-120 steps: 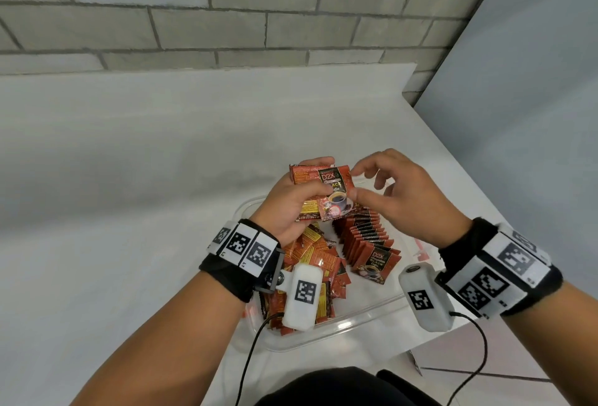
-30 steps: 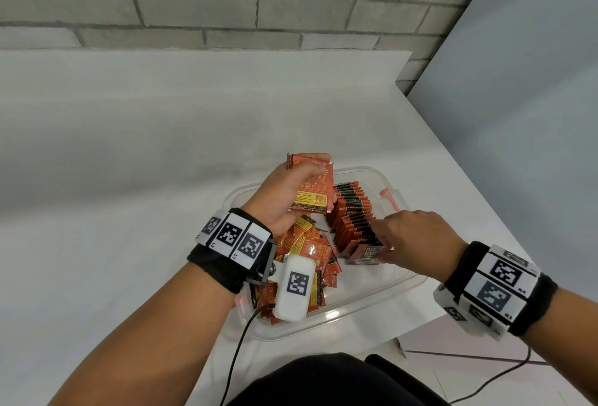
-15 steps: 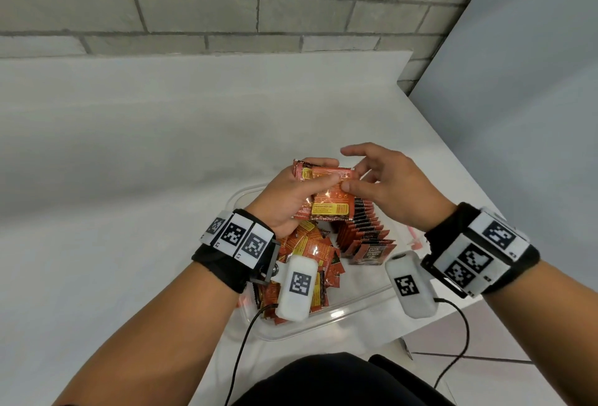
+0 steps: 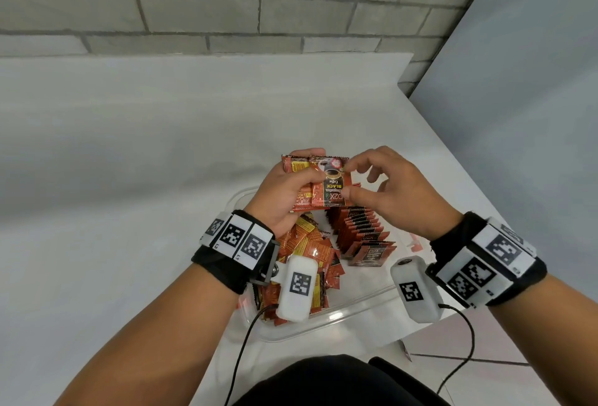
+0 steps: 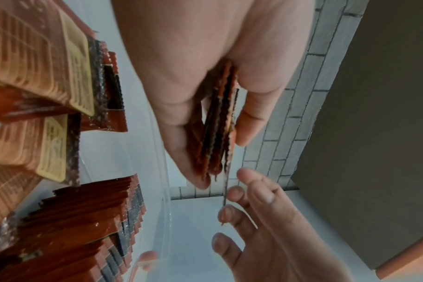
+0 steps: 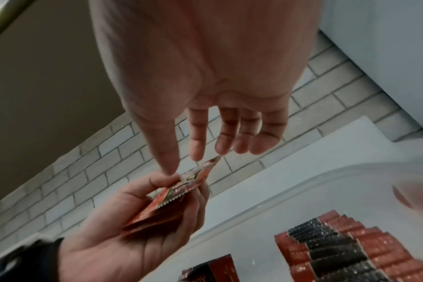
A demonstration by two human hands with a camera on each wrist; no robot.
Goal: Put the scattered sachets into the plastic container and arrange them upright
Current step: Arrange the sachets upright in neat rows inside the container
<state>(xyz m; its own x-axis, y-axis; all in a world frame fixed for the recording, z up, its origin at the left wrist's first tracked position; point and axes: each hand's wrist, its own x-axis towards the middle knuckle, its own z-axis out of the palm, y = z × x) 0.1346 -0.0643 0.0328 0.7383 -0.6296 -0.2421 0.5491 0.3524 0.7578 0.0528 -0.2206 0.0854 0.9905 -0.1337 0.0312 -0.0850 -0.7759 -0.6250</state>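
Top sachet coming off stack, above container
L hand clenches stack; R hand pinches top sachet; weak pinch may drop it flat onto upright row.

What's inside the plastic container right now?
The plastic container holds a row of upright sachets on its right and a loose sachet pile on its left. The left wrist camera and hands cover part of both.

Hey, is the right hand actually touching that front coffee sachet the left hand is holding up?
Touching. In the head view the right hand pinches the front red-and-black coffee sachet by its right edge.
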